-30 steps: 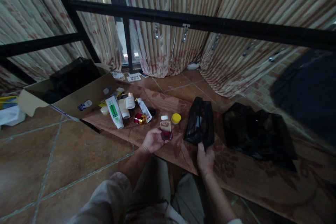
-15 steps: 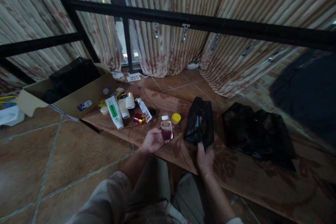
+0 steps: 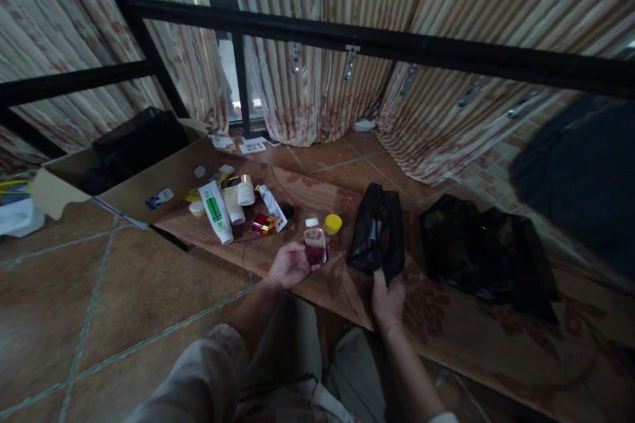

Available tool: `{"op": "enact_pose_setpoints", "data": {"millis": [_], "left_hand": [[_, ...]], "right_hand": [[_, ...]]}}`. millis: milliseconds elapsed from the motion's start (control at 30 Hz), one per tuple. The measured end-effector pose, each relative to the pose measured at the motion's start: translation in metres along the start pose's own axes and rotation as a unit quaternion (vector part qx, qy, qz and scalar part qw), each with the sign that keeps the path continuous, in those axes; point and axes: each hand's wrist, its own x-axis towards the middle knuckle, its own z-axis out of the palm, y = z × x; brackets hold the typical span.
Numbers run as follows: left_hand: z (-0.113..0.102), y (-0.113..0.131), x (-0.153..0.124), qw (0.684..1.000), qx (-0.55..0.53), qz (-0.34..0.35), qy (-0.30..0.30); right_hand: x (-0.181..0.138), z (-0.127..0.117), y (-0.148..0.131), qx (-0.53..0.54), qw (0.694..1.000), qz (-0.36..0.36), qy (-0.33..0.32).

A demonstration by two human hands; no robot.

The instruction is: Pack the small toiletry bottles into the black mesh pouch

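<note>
Near the mat's [image 3: 258, 250] front edge, the left hand [image 3: 290, 266] pinches 1 small bottle [image 3: 315, 246], long axis upright, white cap uppermost; the right hand [image 3: 388, 301] is closed on the black mesh bag [image 3: 377, 232].

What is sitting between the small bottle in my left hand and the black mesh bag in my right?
Nothing visible. Only bare woven mat lies between the small bottle in the left hand and the black mesh bag gripped by the right hand. The yellow-lidded jar stands just beyond that gap, not in it.
</note>
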Motion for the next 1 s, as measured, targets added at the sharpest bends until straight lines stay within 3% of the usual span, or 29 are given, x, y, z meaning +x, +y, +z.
{"op": "enact_pose_setpoints", "data": {"millis": [1000], "left_hand": [[0.0015,-0.003,-0.0012,0.998,0.001,0.022,0.056]], "right_hand": [[0.0001,0.0005,0.0013,-0.013,1.0,0.0,0.003]]}}
